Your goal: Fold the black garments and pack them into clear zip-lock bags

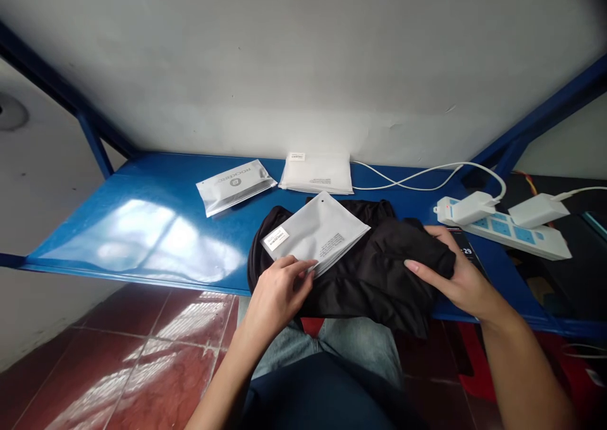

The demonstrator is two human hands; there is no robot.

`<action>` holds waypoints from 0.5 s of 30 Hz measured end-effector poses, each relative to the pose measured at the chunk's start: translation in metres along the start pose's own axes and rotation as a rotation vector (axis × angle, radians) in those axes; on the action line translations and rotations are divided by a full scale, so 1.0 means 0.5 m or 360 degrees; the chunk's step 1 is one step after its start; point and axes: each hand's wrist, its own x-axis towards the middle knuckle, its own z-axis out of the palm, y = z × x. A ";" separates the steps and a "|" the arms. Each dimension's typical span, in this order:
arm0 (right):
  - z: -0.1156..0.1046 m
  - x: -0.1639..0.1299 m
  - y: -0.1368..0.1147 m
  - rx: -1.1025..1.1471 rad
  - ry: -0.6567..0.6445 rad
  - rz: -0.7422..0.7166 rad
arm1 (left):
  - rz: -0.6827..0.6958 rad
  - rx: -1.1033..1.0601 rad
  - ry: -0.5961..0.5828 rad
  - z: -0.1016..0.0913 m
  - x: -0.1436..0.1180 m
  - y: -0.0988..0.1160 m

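Grip: right hand (450, 272) holds black cloth (360, 297) at 3 o'clock; left hand (282, 284) touches pouch (315, 227), pinch unclear. Cloth, at 6 o'clock on counter (222, 237): likely light, soft; gather folds. Pouch, atop cloth: probably slick, flexible; take 12 o'clock corner.

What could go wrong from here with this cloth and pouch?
The black cloth droops over the front edge of the table, so it could slide off. The pouch on top, touched by the left hand, might slip if the right hand tugs the cloth.
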 end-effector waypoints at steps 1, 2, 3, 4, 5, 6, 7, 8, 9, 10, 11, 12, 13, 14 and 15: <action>0.007 -0.001 -0.007 0.0103 0.0107 -0.0042 | 0.0007 -0.0014 0.0006 0.001 -0.001 -0.001; 0.017 -0.002 -0.015 0.0237 0.0209 -0.0078 | 0.0011 -0.0025 0.0017 0.003 -0.001 -0.002; 0.029 -0.001 -0.023 0.0395 0.0283 -0.0095 | 0.0013 -0.0032 0.0033 0.005 -0.001 -0.003; 0.044 0.001 -0.030 0.0559 0.0307 -0.0087 | 0.0012 -0.0036 0.0054 0.007 -0.001 -0.004; 0.059 0.005 -0.037 0.0704 0.0270 -0.0058 | 0.0013 -0.0038 0.0077 0.009 0.000 -0.004; 0.076 0.011 -0.043 0.0797 0.0166 -0.0026 | 0.0015 -0.0039 0.0104 0.011 0.001 -0.005; 0.092 0.018 -0.048 0.0817 0.0005 -0.0006 | 0.0016 -0.0042 0.0129 0.012 0.001 -0.006; 0.107 0.026 -0.053 0.0771 -0.0189 -0.0002 | 0.0011 -0.0046 0.0155 0.013 0.001 -0.006; 0.120 0.035 -0.058 0.0685 -0.0380 -0.0013 | 0.0000 -0.0054 0.0179 0.015 0.001 -0.007; 0.132 0.042 -0.063 0.0588 -0.0534 -0.0030 | -0.0017 -0.0064 0.0204 0.016 0.001 -0.007; 0.141 0.049 -0.068 0.0501 -0.0641 -0.0044 | -0.0036 -0.0074 0.0235 0.018 0.001 -0.008; 0.147 0.054 -0.073 0.0442 -0.0700 -0.0047 | -0.0055 -0.0087 0.0279 0.020 0.000 -0.008; 0.150 0.058 -0.078 0.0416 -0.0721 -0.0043 | -0.0069 -0.0103 0.0331 0.022 -0.001 -0.009; 0.152 0.060 -0.081 0.0407 -0.0723 -0.0037 | -0.0079 -0.0124 0.0385 0.025 -0.002 -0.009; 0.152 0.061 -0.084 0.0404 -0.0723 -0.0033 | -0.0087 -0.0150 0.0434 0.028 -0.003 -0.009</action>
